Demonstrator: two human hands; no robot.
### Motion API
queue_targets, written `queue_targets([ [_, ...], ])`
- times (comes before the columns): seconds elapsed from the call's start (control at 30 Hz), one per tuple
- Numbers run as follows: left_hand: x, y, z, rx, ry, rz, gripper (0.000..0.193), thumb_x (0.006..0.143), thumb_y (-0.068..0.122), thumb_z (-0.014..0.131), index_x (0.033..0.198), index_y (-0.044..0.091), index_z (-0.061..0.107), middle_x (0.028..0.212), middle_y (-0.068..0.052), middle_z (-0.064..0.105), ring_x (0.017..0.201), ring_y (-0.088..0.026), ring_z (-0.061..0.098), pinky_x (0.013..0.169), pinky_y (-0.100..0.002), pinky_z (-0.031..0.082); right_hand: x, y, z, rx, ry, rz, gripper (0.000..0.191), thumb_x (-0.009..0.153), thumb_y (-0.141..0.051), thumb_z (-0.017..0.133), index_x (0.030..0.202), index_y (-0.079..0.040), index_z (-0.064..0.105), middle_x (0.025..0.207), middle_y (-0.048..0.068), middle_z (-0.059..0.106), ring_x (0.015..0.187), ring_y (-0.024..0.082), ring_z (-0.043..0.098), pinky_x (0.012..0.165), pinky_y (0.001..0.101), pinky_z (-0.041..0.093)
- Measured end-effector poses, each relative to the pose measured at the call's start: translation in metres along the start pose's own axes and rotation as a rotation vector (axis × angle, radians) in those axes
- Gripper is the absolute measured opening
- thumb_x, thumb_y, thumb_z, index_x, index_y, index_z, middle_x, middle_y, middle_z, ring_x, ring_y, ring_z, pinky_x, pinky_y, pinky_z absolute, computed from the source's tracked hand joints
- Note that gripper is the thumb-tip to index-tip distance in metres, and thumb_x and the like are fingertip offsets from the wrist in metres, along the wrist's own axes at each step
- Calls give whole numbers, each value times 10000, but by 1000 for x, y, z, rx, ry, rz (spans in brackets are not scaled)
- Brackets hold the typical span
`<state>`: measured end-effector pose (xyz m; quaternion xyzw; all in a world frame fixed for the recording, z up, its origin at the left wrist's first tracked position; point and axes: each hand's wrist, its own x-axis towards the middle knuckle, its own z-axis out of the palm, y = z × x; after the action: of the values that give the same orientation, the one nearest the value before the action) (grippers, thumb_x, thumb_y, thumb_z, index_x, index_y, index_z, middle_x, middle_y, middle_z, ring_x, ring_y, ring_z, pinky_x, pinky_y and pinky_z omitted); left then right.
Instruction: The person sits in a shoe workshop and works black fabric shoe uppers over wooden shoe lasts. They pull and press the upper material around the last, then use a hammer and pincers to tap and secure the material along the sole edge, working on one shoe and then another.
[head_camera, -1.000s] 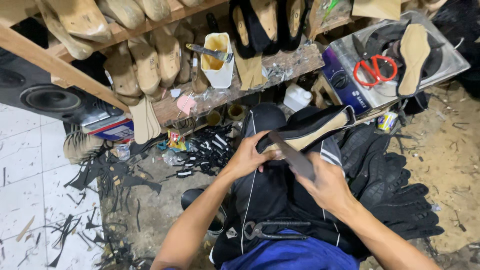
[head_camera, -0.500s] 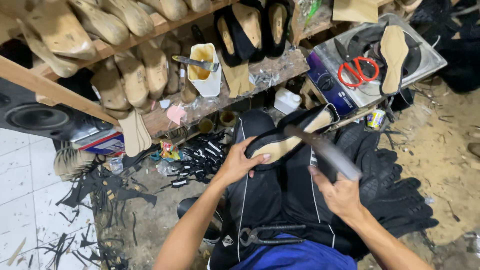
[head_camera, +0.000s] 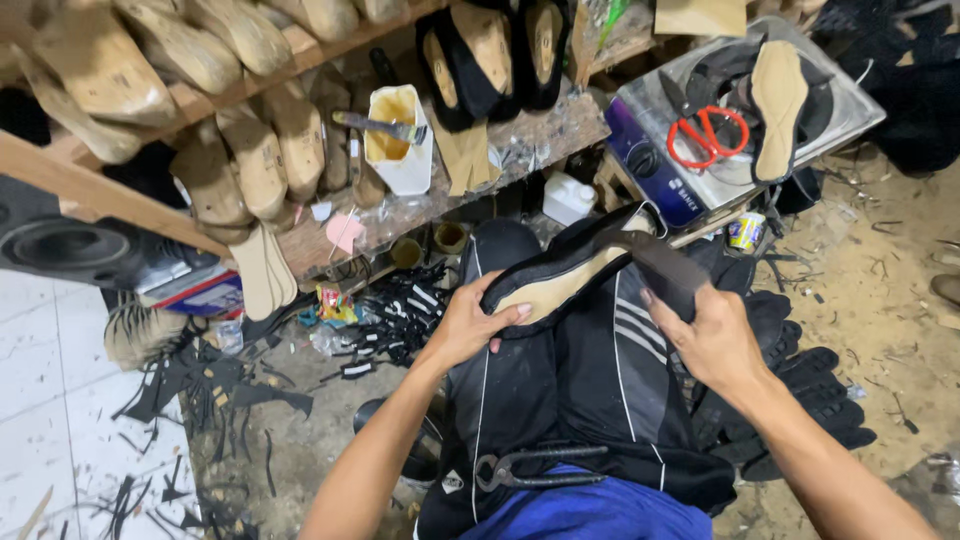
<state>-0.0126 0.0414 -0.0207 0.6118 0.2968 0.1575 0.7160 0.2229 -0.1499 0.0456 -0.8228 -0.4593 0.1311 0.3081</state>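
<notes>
Clasped in our left hand is the heel end of a black fabric shoe upper stretched over a tan wooden last, which lies across our lap with its pale sole side turned up. Our right hand pinches a dark flat strip of upper material at the toe end and draws it taut toward us; thumb and fingers are closed on it.

Nearest to us, a pair of dark metal lasting pincers rests loose on our black striped trousers, just above the blue cloth at the bottom edge. We judge that a shift of the knees could tip them off the lap.

As we see it, the main risk lies in the pull itself: if the right hand tugs harder than the left can brace, the last may twist on our lap and the material set down crooked, or the strip may slip out of the pinch and snap back.

Beyond the knees, black offcuts litter the floor, where a dropped piece would be hard to pick out. Farther off, a white plastic glue container with a brush across its top stands on the wooden bench; red-handled scissors lie on the silver stove, and bare wooden lasts fill the shelves at the far left.
</notes>
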Motion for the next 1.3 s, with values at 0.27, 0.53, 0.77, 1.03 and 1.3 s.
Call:
queue_targets([
  [0.27,-1,0,0,5,12,5,566,854,216,807,1331,-21,616,953,-67,739,534,-59,574,417,-228,470,-2,4,12,50,120,-301,336,925,-172,742,1191,16,658,869,227,690,711,320,667,665,388,540],
  [0.53,3,-6,1,0,-4,14,521,866,169,785,1330,-2,621,900,-58,725,519,-69,567,416,-231,474,-23,-24,48,61,-72,-257,246,866,-182,783,986,-14,649,702,216,671,593,343,681,539,412,508],
  [0.77,8,-14,0,70,28,-24,548,845,130,791,1342,6,597,927,-46,722,510,-102,575,409,-239,475,-26,-45,58,378,62,-354,216,848,-199,761,908,-50,617,604,141,669,498,281,681,501,376,499],
  [1.03,-7,12,-3,607,66,554,617,816,166,855,1366,28,612,1162,-123,748,1047,-274,739,842,-405,565,-47,14,50,267,-339,-155,279,826,-248,779,923,-35,629,632,161,666,575,314,659,541,382,514],
  [1.3,-11,17,-4,952,148,747,584,788,93,756,1352,83,606,1338,-68,663,1122,-302,596,973,-427,470,-79,102,17,9,-282,-213,188,813,-259,742,824,-72,726,823,118,720,790,274,716,731,361,569],
])
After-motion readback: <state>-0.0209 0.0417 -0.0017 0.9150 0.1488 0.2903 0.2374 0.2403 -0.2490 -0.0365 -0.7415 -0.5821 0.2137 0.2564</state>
